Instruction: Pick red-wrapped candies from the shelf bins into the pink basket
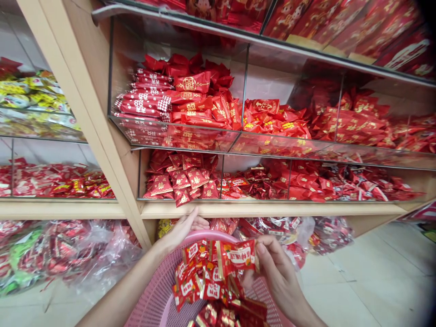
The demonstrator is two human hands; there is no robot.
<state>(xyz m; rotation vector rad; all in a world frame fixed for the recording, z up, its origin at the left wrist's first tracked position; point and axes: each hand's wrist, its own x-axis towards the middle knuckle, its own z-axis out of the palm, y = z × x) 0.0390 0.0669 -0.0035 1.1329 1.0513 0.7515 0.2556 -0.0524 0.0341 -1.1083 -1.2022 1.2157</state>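
Observation:
A pink plastic basket [156,277] stands in front of me, with several red and gold wrapped candies [194,284] inside. Between thumb and fingers, my right hand [281,277] pinches one end of a red candy packet [238,257] with gold edges, held above the pile. My left hand [185,227] is at the basket's far left rim, fingers stretched out and holding nothing visible. Just above it, dark red square candy packets [182,181] fill a shelf compartment, and one packet overhangs the front edge.
Glass-fronted shelves [279,140] hold more red packets in divided compartments. A wooden upright [81,113] separates them from shelves at left with yellow packets [34,93]. Clear bags of candies [68,254] rest below, on the tiled floor [378,272].

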